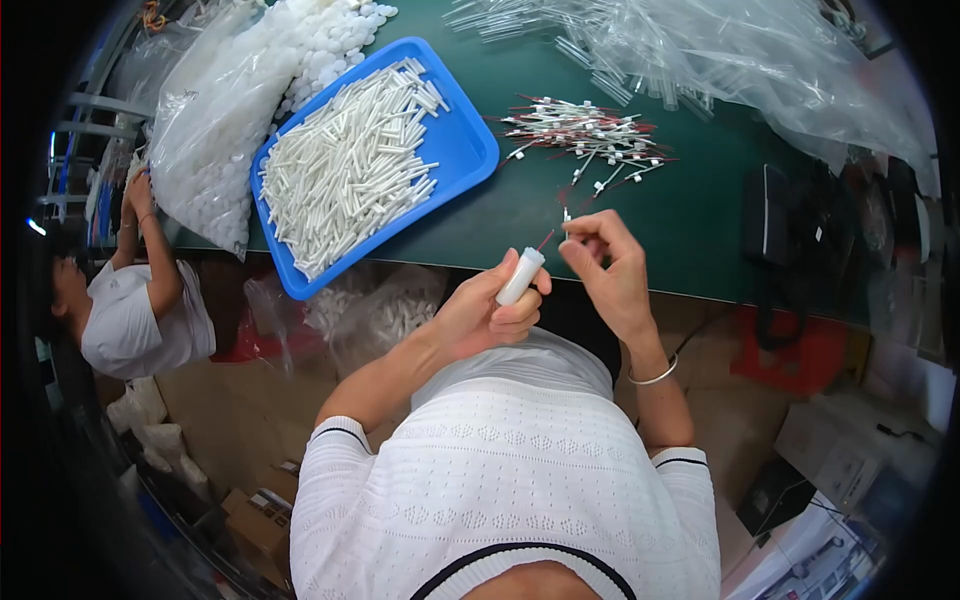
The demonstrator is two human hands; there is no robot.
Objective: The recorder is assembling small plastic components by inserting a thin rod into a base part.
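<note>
My left hand (490, 312) is wrapped round a short white tube (518, 280), which tilts up to the right. A thin red strand (546, 239) sticks out by the tube's upper end. Just to the right, my right hand (615, 268) pinches a small thin white stick (567, 222) between thumb and fingers; its lower part is hidden by them. Beyond both hands lies a loose pile of thin white sticks with small white collars and red strands (585, 135) on the green table (460, 235).
A blue tray (465, 150) full of short white rods (345, 170) stands left. Behind it, a clear bag (205, 130) spills white round caps (330, 40). Clear tubes (600, 75) and plastic sheeting (740, 60) lie at the back right. Another person (150, 310) works at far left.
</note>
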